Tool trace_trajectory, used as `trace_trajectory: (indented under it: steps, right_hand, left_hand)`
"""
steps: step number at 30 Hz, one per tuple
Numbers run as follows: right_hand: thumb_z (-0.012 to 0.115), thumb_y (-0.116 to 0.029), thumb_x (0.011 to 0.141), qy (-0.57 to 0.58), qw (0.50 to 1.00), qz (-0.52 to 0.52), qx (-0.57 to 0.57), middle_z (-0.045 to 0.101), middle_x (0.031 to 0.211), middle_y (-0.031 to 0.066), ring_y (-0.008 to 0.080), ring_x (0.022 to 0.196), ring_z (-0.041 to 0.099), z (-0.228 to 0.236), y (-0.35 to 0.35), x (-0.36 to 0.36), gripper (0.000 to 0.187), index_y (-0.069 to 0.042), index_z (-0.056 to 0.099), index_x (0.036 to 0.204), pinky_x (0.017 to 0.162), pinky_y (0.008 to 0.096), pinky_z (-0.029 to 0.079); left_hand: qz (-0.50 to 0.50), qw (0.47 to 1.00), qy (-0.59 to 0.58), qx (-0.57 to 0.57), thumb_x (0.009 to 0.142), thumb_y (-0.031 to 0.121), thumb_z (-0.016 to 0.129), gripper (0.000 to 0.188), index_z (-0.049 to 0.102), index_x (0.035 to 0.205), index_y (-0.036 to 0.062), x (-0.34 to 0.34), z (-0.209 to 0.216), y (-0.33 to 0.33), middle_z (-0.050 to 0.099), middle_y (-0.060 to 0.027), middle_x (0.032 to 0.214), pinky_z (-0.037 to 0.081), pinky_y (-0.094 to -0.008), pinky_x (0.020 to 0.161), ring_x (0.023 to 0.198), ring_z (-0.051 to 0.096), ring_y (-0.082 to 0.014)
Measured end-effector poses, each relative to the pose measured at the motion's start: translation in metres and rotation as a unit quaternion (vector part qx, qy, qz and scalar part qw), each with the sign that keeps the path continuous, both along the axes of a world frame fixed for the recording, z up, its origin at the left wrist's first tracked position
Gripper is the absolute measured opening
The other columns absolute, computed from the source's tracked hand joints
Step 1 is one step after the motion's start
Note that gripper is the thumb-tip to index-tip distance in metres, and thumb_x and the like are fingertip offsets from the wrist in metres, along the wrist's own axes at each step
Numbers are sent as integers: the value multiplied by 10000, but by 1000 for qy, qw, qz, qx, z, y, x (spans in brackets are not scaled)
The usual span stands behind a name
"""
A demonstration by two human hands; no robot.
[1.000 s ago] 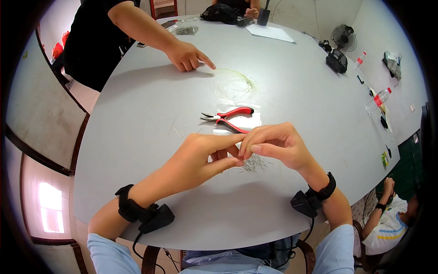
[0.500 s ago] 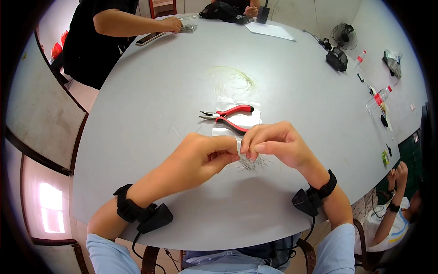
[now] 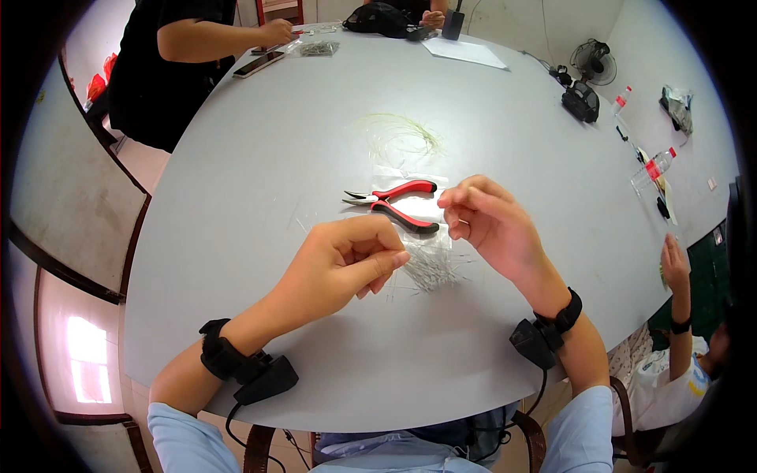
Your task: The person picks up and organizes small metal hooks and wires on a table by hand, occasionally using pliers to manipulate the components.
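Note:
My left hand [image 3: 351, 260] is closed in a pinch, thumb against the bent index finger, beside a pile of thin silvery wire-like pieces [image 3: 430, 268]. Whatever lies between those fingertips is too small to make out. Raised to the right of the pile, my right hand [image 3: 497, 229] has its fingers curled in with the tips close together; anything in them cannot be made out. Pliers with red and black handles [image 3: 410, 188] lie just beyond both hands, jaws pointing left, on a clear plastic bag [image 3: 430, 211]. Farther off rests a loose coil of thin yellowish-green wire [image 3: 402, 138].
At the far left, a person's hand [image 3: 276, 31] is near a phone [image 3: 259, 65] and a bag of small grey pieces [image 3: 318, 48]. White paper [image 3: 467, 54] lies at the back. Bottles [image 3: 661, 163] and a black fan [image 3: 593, 61] stand rightward. Another person sits at right.
My right hand has moved away from my left, up and to the right, uncovering more of the pile and pliers. The far-left person's hand has drawn back from the bag; the right-hand person's arm has shifted.

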State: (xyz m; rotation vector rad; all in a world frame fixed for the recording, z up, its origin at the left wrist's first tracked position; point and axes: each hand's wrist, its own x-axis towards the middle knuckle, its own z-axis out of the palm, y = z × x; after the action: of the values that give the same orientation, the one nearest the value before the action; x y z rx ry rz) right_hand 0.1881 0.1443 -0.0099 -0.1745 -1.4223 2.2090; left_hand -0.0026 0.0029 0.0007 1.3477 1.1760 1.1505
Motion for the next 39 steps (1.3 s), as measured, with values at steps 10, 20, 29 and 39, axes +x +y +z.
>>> trace_trajectory:
  steps: [10, 20, 29, 39]
  right_hand:
    - [598, -80, 857, -127, 981, -84, 123, 646, 845, 66, 94, 700, 565, 4, -44, -18, 209, 3, 658, 1039, 636, 225, 477]
    - [604, -70, 850, -105, 969, -178, 133, 642, 856, 56, 84, 692, 549, -2, -62, -23, 132, 13, 682, 918, 591, 220, 457]
    - [612, -77, 843, -146, 962, -192, 130, 641, 831, 54, 75, 671, 536, 1, -68, -23, 128, 17, 684, 894, 566, 214, 443]
    - [588, -105, 855, -138, 972, -173, 78, 616, 773, 25, 65, 664, 512, 1, -61, -22, 139, 8, 668, 870, 545, 213, 421]
  left_hand:
    - [50, 996, -77, 1, 895, 108, 552, 120, 543, 801, 34, 7, -3, -1, 500, -2, 574, 342, -194, 457, 498, 444, -56]
    - [110, 993, -5, 36, 884, 48, 549, 94, 567, 819, -18, 22, 0, -9, 550, -10, 620, 378, -198, 487, 551, 493, -52]
    - [126, 985, 74, 89, 866, 35, 557, 71, 572, 816, -13, 21, -14, -7, 516, -36, 580, 356, -217, 455, 502, 448, -61]
    - [109, 980, 140, 94, 849, 41, 562, 57, 569, 807, 2, 24, -12, -10, 480, -67, 552, 323, -253, 439, 467, 392, -87]
